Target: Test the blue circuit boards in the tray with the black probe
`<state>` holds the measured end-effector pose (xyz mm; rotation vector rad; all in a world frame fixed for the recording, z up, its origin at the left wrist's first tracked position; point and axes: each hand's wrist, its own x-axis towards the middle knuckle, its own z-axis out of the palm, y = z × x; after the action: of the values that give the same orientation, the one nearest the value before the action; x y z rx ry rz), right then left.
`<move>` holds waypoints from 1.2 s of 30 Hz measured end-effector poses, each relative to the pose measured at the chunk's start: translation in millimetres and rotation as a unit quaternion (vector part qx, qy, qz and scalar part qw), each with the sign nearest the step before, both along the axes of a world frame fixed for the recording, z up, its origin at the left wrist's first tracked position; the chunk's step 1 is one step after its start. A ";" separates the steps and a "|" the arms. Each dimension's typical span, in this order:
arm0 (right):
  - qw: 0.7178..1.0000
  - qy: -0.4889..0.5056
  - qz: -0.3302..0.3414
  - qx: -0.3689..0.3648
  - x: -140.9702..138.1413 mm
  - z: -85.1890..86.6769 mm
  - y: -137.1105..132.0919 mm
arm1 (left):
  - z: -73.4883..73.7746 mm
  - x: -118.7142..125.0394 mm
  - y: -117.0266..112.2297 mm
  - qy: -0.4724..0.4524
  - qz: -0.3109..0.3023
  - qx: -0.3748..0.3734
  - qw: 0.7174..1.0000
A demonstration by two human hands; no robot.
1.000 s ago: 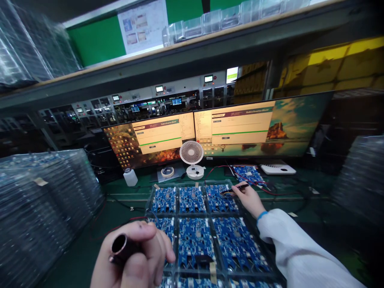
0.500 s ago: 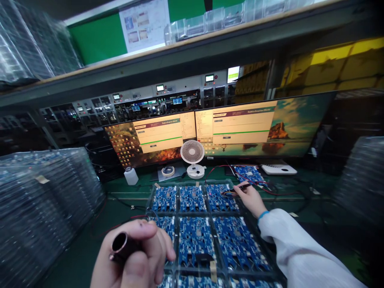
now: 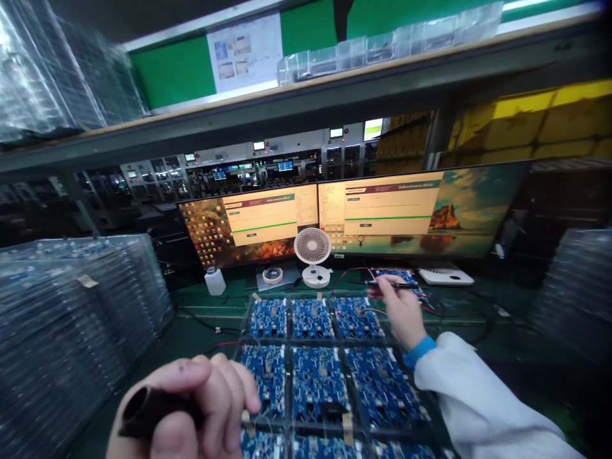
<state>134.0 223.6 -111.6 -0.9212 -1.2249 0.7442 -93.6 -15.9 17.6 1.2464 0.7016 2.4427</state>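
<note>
Tray stacks (image 3: 71, 319) wall left; fan (image 3: 313, 255), monitors (image 3: 382, 210) block rear.

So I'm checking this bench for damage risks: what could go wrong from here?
The right hand holds a pen-like probe just above red wires; it might snag them. The left hand grips a dark tube over the tray of blue boards; dropped, it could strike one.

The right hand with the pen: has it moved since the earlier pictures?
Yes. The right hand has lifted off the tray of blue boards and now holds the pen higher, nearer the monitors.
</note>
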 end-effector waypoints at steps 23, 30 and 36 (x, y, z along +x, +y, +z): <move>0.940 -0.125 0.294 -0.118 -158.2 -61.6 -100.2 | -1.6 -45.0 -23.1 -0.074 0.009 -0.004 0.997; 0.942 -0.146 0.279 -0.118 -158.8 -75.4 -94.2 | -0.6 -47.2 -23.0 -0.081 0.014 -0.010 0.997; 0.940 -0.174 0.273 -0.111 -159.2 -72.2 -96.0 | -0.3 -47.5 -21.5 -0.095 0.005 -0.003 0.995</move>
<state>-25.2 127.6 -183.8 -0.9288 -1.7730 1.2142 -141.0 -37.4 17.4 0.9931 0.6639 2.5223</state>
